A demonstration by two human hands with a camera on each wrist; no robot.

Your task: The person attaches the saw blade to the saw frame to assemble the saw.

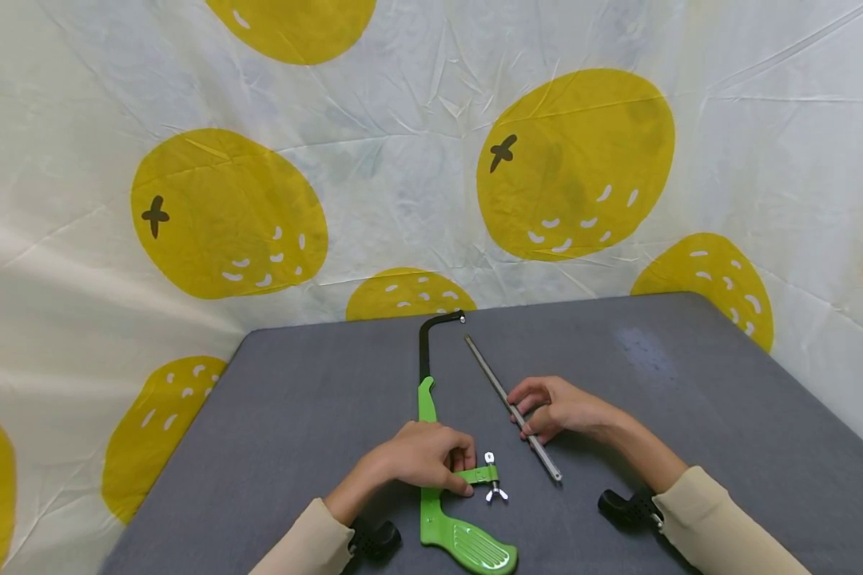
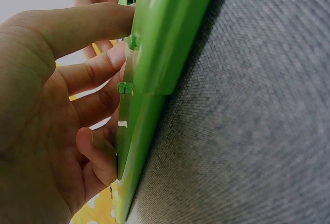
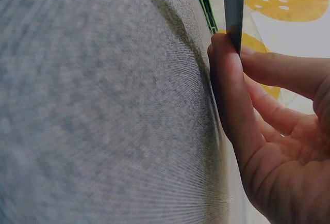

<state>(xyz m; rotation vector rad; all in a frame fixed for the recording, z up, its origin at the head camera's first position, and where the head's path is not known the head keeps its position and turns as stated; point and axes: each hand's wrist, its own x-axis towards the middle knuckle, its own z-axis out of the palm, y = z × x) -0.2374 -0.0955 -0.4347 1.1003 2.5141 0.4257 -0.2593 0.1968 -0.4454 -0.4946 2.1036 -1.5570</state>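
A hacksaw frame (image 1: 429, 399) with a green grip and a black bow lies on the grey table, its handle (image 1: 475, 545) toward me. My left hand (image 1: 426, 457) lies across the green part and grips it at the short arm that carries a wing nut (image 1: 496, 493). In the left wrist view, fingers meet the edge of the green frame (image 2: 170, 38). My right hand (image 1: 564, 409) pinches a long grey hacksaw blade (image 1: 489, 371), held slanted just right of the frame. In the right wrist view, thumb and fingers close on the blade (image 3: 233, 7).
The grey table (image 1: 316, 415) stretches to both sides of the frame. Behind it hangs a white cloth (image 1: 403, 200) printed with yellow fruit. A black wrist device (image 1: 375, 541) sits under the left sleeve, another (image 1: 622, 507) by the right one.
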